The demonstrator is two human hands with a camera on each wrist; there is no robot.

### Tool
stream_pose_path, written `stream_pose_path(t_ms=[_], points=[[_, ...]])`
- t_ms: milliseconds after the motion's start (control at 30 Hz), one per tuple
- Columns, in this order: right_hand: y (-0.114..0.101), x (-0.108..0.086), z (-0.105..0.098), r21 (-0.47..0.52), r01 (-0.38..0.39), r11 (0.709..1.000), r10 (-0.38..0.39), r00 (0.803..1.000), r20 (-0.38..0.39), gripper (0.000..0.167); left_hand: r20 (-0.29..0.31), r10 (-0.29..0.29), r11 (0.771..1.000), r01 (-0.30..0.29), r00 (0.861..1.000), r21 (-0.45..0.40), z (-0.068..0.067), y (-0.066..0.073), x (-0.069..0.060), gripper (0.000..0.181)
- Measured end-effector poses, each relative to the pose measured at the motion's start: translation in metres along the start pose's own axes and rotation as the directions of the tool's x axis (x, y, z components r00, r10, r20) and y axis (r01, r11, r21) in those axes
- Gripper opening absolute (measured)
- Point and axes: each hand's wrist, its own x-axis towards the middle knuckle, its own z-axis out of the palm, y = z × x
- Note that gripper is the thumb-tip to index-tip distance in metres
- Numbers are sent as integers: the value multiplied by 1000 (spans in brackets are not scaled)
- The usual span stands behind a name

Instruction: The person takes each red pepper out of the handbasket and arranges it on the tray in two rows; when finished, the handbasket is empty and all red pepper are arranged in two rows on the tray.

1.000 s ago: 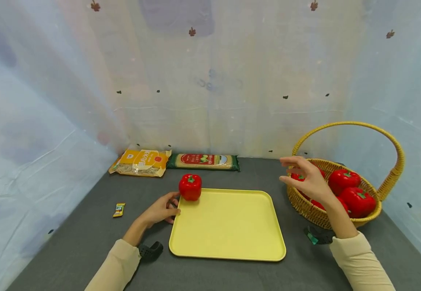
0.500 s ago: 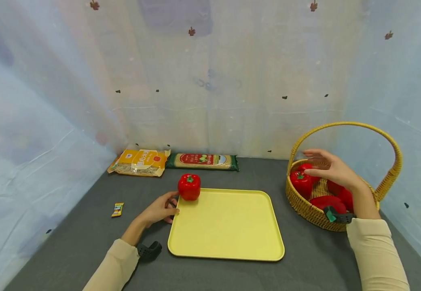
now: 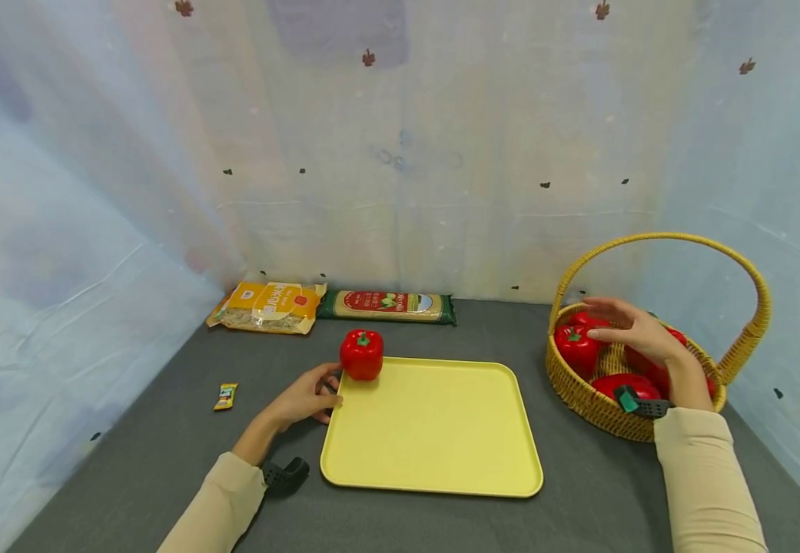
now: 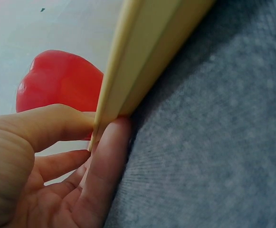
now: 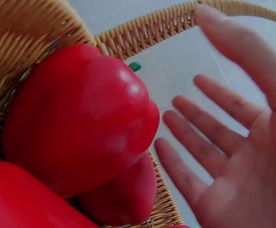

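A yellow tray (image 3: 434, 430) lies on the table, and my left hand (image 3: 303, 398) pinches its left rim. In the left wrist view the thumb (image 4: 57, 124) lies on one side of the tray's edge (image 4: 128, 71) and a finger on the other. A red bell pepper (image 3: 362, 355) stands at the tray's far left corner. Over a wicker basket (image 3: 582, 405) of red bell peppers hovers my right hand (image 3: 638, 334), fingers spread and holding nothing. The right wrist view has a large bell pepper (image 5: 80, 118) in front of the fingers, apart from them.
At the back lie a yellow packet of grain (image 3: 268, 307) and a green packet of noodles (image 3: 387, 306). A small yellow wrapped snack (image 3: 226, 396) is on the left. The basket's tall handle (image 3: 676, 236) arches above the right hand.
My right hand has moved right, from the basket's left side to above its peppers, then dipped slightly. The left hand, tray and the pepper on it have stayed put.
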Motion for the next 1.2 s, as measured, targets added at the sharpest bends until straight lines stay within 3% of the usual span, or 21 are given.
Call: stream_pose_path(t_ms=[233,733,1200], points=[[12,0,3,-38,-12,999,14,998,56,64,7,11,1000,-11,1000,2,0,-3,0,66],[20,-5,7,-171,-138,975,149,988,51,68,9,7,1000,-7,1000,8,0,-3,1,66],[15,-5,7,-247,-117,962,126,992,19,67,-4,-8,1000,8,1000,8,0,0,0,65]])
